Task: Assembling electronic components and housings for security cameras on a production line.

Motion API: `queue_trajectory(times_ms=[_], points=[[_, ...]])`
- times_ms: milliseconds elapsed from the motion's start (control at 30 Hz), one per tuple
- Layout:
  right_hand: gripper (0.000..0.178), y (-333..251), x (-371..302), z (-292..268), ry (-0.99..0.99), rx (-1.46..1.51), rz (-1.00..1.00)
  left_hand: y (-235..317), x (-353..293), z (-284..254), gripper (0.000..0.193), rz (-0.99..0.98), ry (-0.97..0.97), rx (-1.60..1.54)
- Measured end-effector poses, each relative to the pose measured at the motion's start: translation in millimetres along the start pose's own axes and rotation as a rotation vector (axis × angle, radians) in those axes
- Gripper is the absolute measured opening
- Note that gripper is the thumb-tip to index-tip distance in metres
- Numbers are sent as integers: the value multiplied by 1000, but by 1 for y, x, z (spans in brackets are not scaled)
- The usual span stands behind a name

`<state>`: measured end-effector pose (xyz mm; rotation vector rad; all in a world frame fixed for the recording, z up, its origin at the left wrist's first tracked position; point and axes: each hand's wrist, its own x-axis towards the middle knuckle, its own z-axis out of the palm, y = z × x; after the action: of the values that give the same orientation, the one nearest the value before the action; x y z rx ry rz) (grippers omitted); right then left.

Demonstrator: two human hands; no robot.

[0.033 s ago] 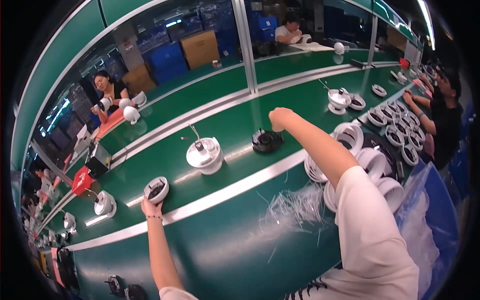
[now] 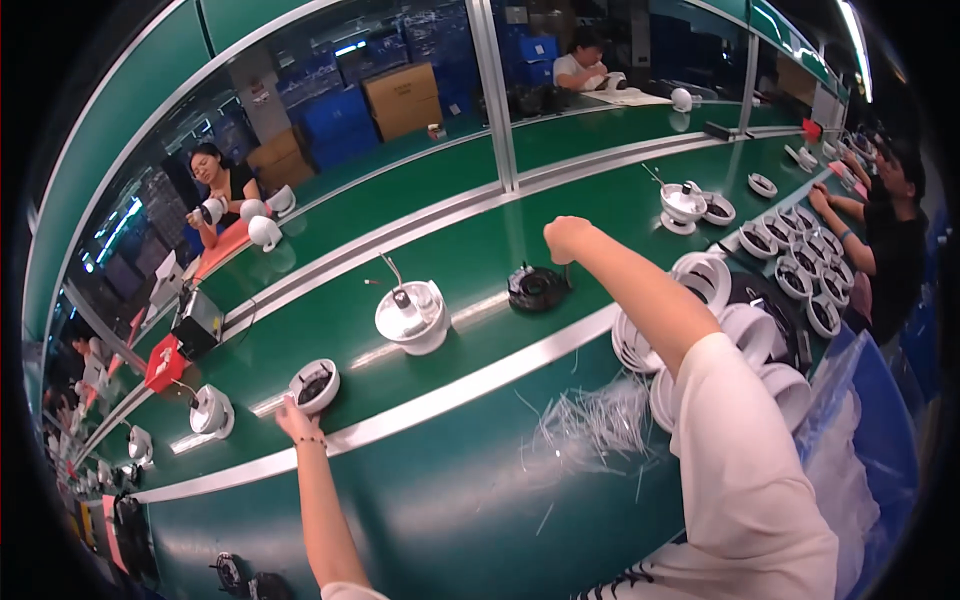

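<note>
Reaching across the green bench (image 2: 430,520), the left hand (image 2: 293,418) gripped the rim of a small white housing (image 2: 314,385) on the belt. The right hand (image 2: 567,238) was clenched in a fist just beside a round black part (image 2: 535,287). A white dome unit (image 2: 412,318) stood between them.

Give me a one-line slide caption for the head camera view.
Left hand grips a white round housing on the green conveyor; right hand reaches above a black part.

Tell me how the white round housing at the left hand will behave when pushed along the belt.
The white round housing looks like a rigid shell, probably light. Its flat seat suggests sliding, not rolling. The left hand touches only its rim, so it may pivot.
</note>
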<state>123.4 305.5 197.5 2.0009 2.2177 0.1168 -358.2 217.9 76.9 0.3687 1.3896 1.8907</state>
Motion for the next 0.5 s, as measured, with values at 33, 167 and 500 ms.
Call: queue_trajectory(times_ms=[33, 167, 500], points=[[30, 8, 6, -3, -37, -43, -6, 2, -7, 3, 50, 340, 151, 256], [28, 45, 32, 8, -195, -234, -68, 16, -117, 69, 53, 1012, -201, 383], [123, 93, 66, 112, -352, 411, 403, -150, -192, 291, 96, 185, -686, 1132]])
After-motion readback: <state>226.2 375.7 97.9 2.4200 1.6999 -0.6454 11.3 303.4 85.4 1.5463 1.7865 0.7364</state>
